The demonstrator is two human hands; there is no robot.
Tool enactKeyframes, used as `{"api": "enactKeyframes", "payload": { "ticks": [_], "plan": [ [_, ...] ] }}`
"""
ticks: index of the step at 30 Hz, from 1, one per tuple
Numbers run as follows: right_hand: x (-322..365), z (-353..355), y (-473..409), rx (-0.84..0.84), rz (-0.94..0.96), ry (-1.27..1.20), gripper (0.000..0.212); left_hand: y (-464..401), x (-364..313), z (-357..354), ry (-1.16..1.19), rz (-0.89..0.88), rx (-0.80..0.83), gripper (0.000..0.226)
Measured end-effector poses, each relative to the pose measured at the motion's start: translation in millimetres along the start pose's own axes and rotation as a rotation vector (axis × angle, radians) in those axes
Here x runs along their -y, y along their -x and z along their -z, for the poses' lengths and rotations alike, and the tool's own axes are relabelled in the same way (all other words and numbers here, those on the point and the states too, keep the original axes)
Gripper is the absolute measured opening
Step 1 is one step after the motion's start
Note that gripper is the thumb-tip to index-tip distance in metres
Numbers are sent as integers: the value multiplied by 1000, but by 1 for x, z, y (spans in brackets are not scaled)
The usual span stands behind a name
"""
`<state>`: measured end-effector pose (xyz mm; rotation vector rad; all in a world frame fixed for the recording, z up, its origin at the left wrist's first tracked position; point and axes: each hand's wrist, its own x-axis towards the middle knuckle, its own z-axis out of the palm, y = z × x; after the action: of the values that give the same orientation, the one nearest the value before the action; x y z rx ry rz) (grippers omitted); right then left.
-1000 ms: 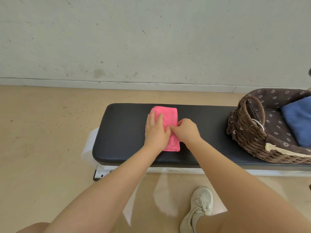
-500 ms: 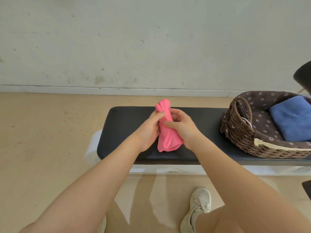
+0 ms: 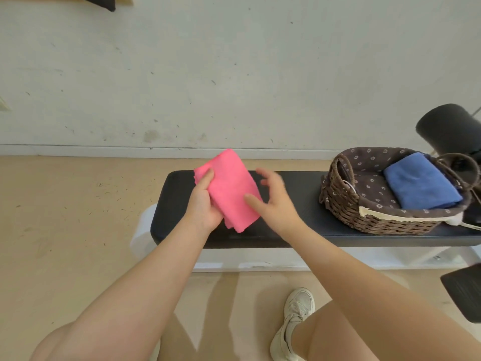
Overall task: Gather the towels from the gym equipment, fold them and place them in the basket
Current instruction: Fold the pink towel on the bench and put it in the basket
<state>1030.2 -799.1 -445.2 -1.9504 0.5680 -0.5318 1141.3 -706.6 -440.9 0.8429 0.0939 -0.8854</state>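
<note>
In the head view, a folded pink towel (image 3: 230, 188) is gripped by the left hand (image 3: 204, 204) and held above the left end of the black bench (image 3: 299, 217). The right hand (image 3: 274, 201) is spread, fingers relaxed, beside it. A blue towel (image 3: 420, 181) is seen inside the wicker basket (image 3: 343, 207) at the bench's right end. No writing can be read.

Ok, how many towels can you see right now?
2. The pink towel is folded and held up over the bench by the left hand. The blue towel lies folded in the basket. Others could be hidden beneath it or out of view.
</note>
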Motion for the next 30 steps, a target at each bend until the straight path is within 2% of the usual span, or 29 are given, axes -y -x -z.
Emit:
{"api": "enactKeyframes", "payload": {
  "ticks": [2,4,6,8,9,11,13,17,20,22,26,30],
  "plan": [
    [2,8,-3,-41,-186,-281,90,4,-2,-16,47,-22,62,29],
    [-4,17,-2,40,-340,-619,110,7,0,-30,96,-24,148,33],
    [-10,31,4,151,-385,-735,118,9,5,-41,123,-24,209,40],
    [-13,45,6,198,-353,-809,110,8,10,-50,124,-31,243,41],
    [-14,52,6,186,-333,-858,98,7,13,-54,114,-33,251,41],
    [-13,69,4,100,-292,-900,59,4,21,-62,69,-38,249,41],
    [-12,90,4,7,-289,-853,36,-3,31,-70,-54,-83,241,35],
    [-25,140,7,-145,-310,-696,30,-23,45,-94,-423,-96,272,19],
    [-36,186,11,-265,-348,-540,25,-39,59,-129,-819,-88,324,27],
    [-45,215,12,-272,-370,-427,30,-49,73,-161,-1105,-182,387,33],
    [-70,260,5,-293,-364,-61,61,-71,108,-231,-1484,-419,512,32],
    [-95,297,-11,-419,-408,144,59,-107,148,-282,-1675,-448,616,31]
  ]
}}
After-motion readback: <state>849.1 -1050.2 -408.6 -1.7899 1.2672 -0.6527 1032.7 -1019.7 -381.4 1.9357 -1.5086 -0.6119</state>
